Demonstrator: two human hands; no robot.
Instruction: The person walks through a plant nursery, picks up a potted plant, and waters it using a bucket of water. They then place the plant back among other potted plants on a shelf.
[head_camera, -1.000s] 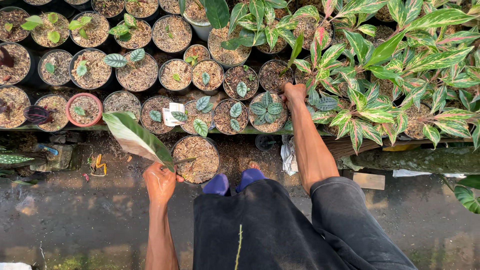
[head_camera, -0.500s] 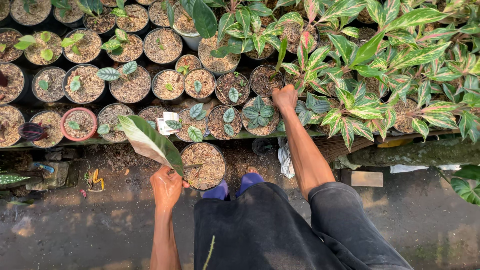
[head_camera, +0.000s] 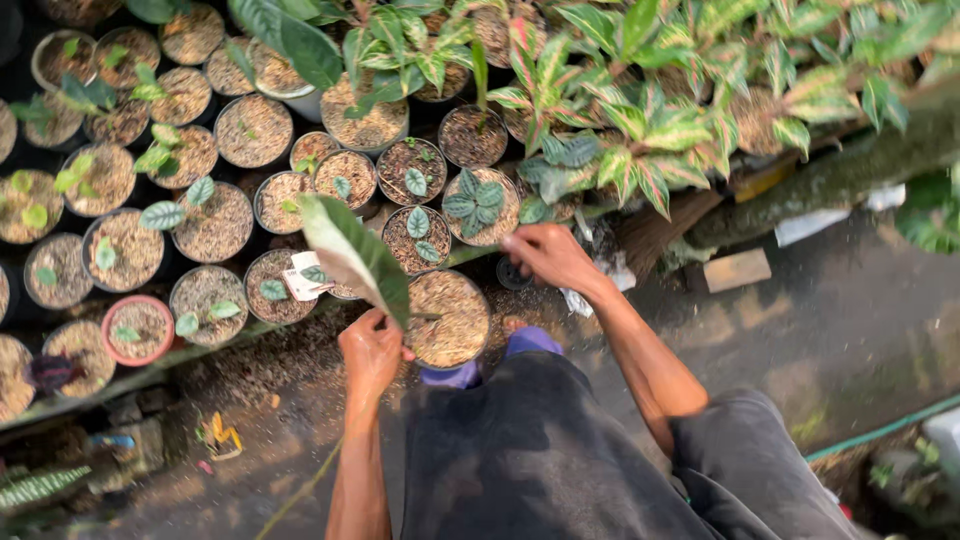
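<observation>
Potting step: left hand (head_camera: 372, 350) pinching leaf (head_camera: 352, 252) stem over pot (head_camera: 447, 320); right hand (head_camera: 545, 255) loosely curled, empty, at 2 o'clock — next calls for seating the stem.

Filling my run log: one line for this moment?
left hand: holds large green leaf | right hand: empty, near round soil-filled pot
</observation>
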